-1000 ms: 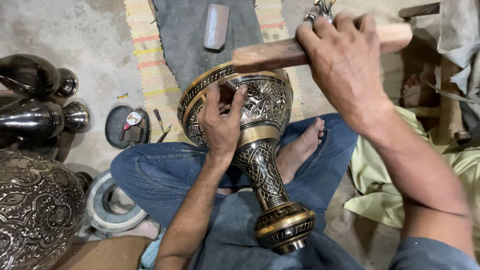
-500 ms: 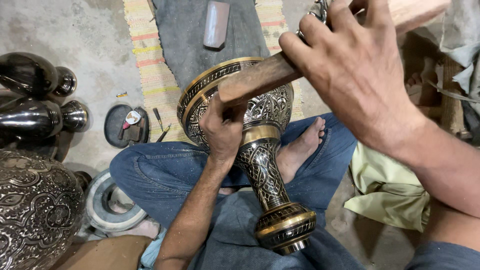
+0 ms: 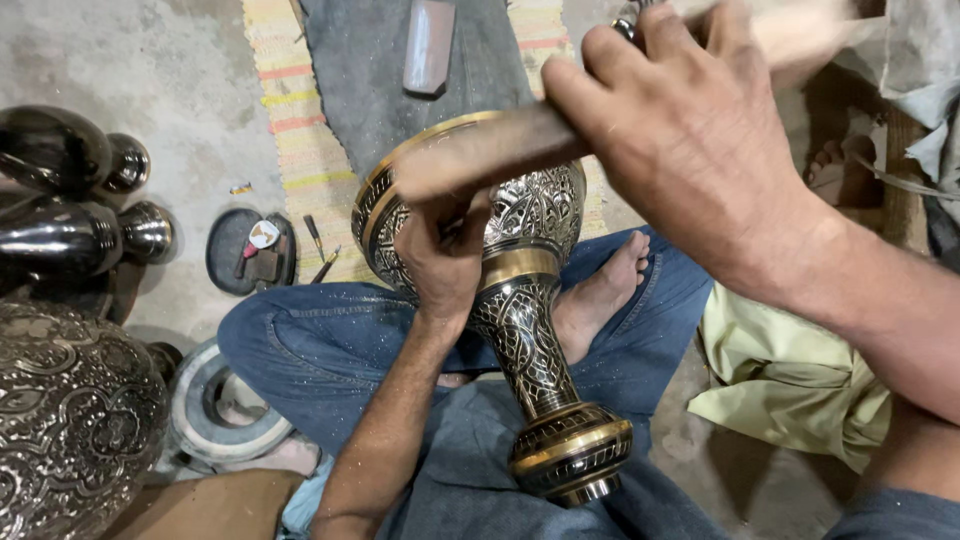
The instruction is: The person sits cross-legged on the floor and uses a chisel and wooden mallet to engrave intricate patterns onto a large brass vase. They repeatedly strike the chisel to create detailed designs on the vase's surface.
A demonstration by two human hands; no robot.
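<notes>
Ideally the left hand (image 3: 440, 255), fingers pinched on a small tool hidden against the engraved brass vase (image 3: 520, 300) lying across the lap, stays steady while the right hand (image 3: 690, 130), clenched around the wooden mallet (image 3: 480, 155), strikes squarely.

Left hand (image 3: 440, 255) curled; right hand (image 3: 690, 130) fisted, raised.

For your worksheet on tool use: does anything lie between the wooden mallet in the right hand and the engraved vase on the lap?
Yes. The left hand rests on the engraved vase directly under the wooden mallet that the right hand grips. Whether it holds a small tool cannot be seen.
</notes>
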